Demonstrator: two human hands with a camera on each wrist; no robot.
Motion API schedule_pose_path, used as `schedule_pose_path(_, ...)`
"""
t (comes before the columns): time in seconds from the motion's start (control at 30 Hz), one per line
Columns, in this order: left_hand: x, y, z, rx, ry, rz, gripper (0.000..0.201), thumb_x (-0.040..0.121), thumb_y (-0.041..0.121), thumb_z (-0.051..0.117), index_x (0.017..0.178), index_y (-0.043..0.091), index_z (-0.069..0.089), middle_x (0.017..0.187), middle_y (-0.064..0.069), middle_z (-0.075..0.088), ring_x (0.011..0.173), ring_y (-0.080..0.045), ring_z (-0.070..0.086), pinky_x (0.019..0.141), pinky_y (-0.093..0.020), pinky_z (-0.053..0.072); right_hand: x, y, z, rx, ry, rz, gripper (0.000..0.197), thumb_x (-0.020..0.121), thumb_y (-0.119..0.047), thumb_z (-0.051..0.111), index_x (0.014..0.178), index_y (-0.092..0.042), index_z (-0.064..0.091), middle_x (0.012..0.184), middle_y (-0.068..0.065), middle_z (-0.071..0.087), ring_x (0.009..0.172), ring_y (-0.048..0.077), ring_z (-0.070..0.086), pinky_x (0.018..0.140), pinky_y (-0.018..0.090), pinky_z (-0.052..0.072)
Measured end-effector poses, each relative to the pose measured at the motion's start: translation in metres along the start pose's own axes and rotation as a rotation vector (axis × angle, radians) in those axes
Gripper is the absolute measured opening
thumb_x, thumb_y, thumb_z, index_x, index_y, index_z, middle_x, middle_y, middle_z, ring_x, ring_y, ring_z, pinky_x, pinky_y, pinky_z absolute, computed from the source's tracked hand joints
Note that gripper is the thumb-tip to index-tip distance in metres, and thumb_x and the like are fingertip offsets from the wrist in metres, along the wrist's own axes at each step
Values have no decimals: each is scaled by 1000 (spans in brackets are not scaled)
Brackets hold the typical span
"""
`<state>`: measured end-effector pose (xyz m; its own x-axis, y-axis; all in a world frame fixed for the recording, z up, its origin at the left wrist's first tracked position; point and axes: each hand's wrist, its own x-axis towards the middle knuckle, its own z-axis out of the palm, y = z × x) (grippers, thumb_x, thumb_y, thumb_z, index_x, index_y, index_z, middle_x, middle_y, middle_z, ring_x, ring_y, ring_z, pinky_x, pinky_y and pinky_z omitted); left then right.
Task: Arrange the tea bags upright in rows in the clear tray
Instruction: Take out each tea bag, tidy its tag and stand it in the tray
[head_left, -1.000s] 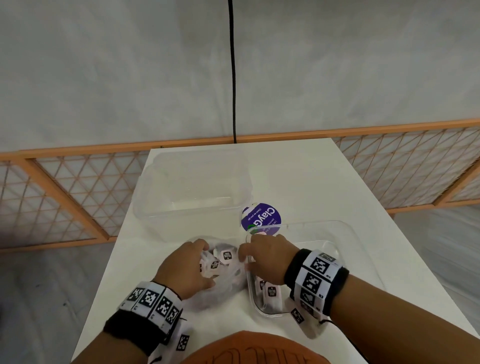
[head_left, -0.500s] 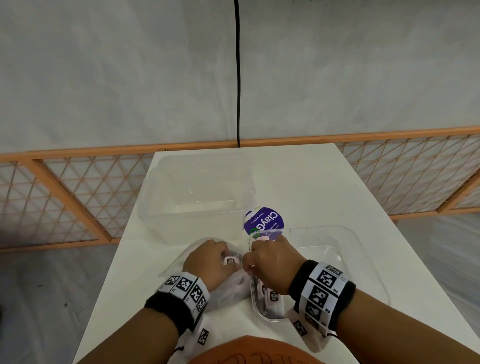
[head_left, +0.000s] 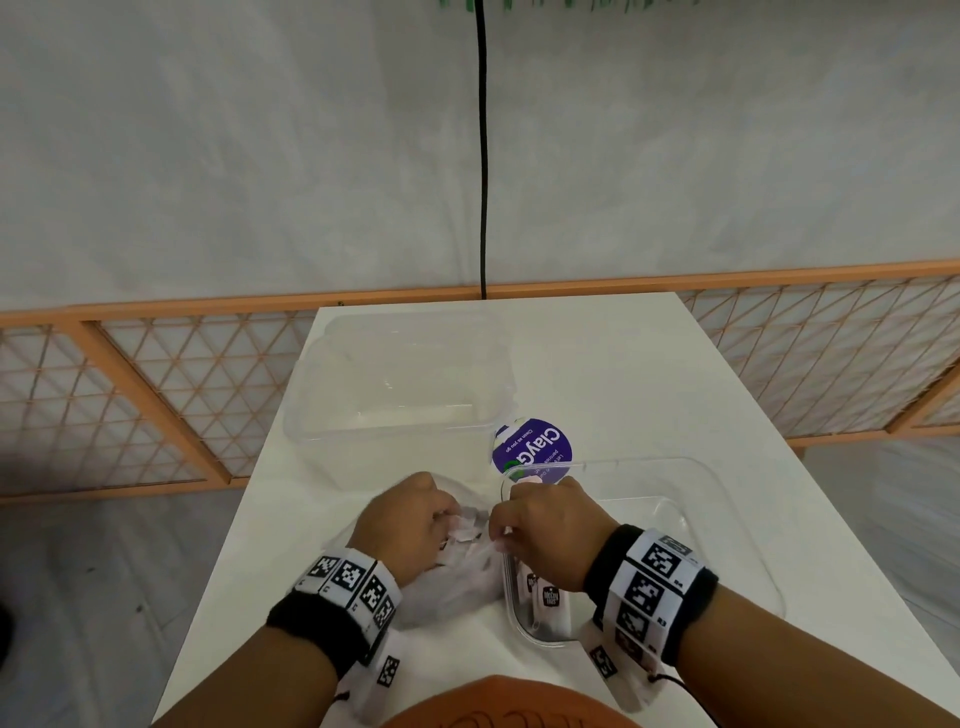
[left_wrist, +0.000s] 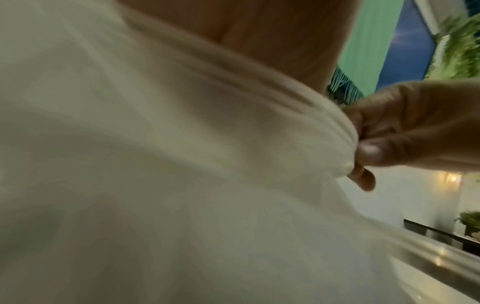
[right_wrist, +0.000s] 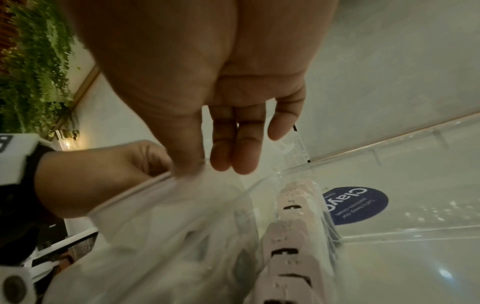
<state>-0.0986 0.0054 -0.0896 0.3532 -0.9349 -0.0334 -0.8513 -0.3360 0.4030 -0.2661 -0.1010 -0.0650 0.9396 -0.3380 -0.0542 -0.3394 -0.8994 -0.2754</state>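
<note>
A thin clear plastic bag (head_left: 452, 587) of loose tea bags lies at the near middle of the white table (head_left: 649, 374). My left hand (head_left: 447, 519) curls on its left edge. My right hand (head_left: 501, 535) pinches the bag's mouth between thumb and forefinger. In the left wrist view the film (left_wrist: 182, 164) runs taut to the right hand's fingers (left_wrist: 384, 144). The right wrist view shows the thumb on the bag (right_wrist: 155, 236) and my left hand (right_wrist: 109, 174) as a fist. Pale tea bags (head_left: 550, 597) (right_wrist: 291, 236) stand in a row along the left wall of the clear tray (head_left: 737, 499) (right_wrist: 415, 185).
A second clear container (head_left: 405, 384) stands at the back left of the table. A round purple sticker (head_left: 532, 449) lies between it and the tray. An orange lattice fence (head_left: 156, 389) runs behind and beside the table. A black cable (head_left: 483, 156) hangs on the wall.
My left hand has moved right, close to the right hand, and now covers the tea bags that showed in the bag's mouth. The right hand has stayed at the tray's left edge.
</note>
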Motion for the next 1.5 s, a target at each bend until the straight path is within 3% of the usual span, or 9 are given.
schedule_pose_path(0.27,-8,27,-59,-413,111,266,20,85,12,65,91,31,70,83,19,69,83,2,64,75,-11,47,4,-4,-26,611,123,6,57,92,-27,61,142,-35,35,121,-20,54,102,0,52,87,15,40)
schedule_pose_path(0.53,-26,47,-45,-736,189,98,21,84,3,66,90,22,69,77,3,71,72,-7,65,71,-18,51,-9,-1,-28,696,250,68,25,74,-25,81,78,-37,59,76,-11,64,72,2,55,71,22,46)
schedule_pose_path(0.63,-20,32,-23,-402,156,-50,21,88,9,62,81,29,64,71,10,64,64,-2,59,63,-11,44,-20,1,-26,738,265,115,22,75,-23,80,67,-29,60,71,-8,66,63,-1,53,64,13,42)
schedule_pose_path(0.83,-6,3,17,41,-138,-109,37,90,18,51,125,28,60,122,3,58,116,-19,55,98,-29,43,-32,9,-23,835,212,284,17,85,-24,71,71,-15,70,58,-13,58,58,0,47,63,13,38)
schedule_pose_path(1.07,6,0,10,100,-129,-55,27,91,27,52,113,26,69,113,-1,60,109,-22,57,91,-29,45,-45,2,-29,629,238,357,13,88,-33,66,86,-25,77,68,-39,60,73,-14,57,67,2,37)
schedule_pose_path(1.17,3,1,-5,-40,-23,-43,14,91,28,57,92,22,69,96,2,64,92,-18,59,75,-25,43,-45,-1,-30,616,278,392,14,87,-33,67,74,-30,72,63,-32,61,67,-7,56,66,6,39)
schedule_pose_path(1.27,-3,-1,-24,-271,3,-57,17,87,25,65,72,24,55,74,5,61,71,-15,57,62,-22,41,-41,-4,-27,600,299,417,21,86,-30,68,76,-12,67,62,-12,57,60,3,47,61,13,37)
schedule_pose_path(1.37,-6,-6,-42,-399,-35,-51,23,84,24,69,71,22,51,68,-2,63,64,-23,62,62,-32,48,-36,-11,-25,615,280,409,22,87,-27,67,78,-8,63,65,-6,51,60,7,43,60,16,35)
schedule_pose_path(1.5,-7,-6,-59,-594,-30,-24,15,82,14,72,81,17,58,73,-2,72,61,-22,67,60,-36,55,-25,-25,-34,656,221,343,24,86,-26,70,65,-29,57,60,-12,50,57,1,43,60,13,36)
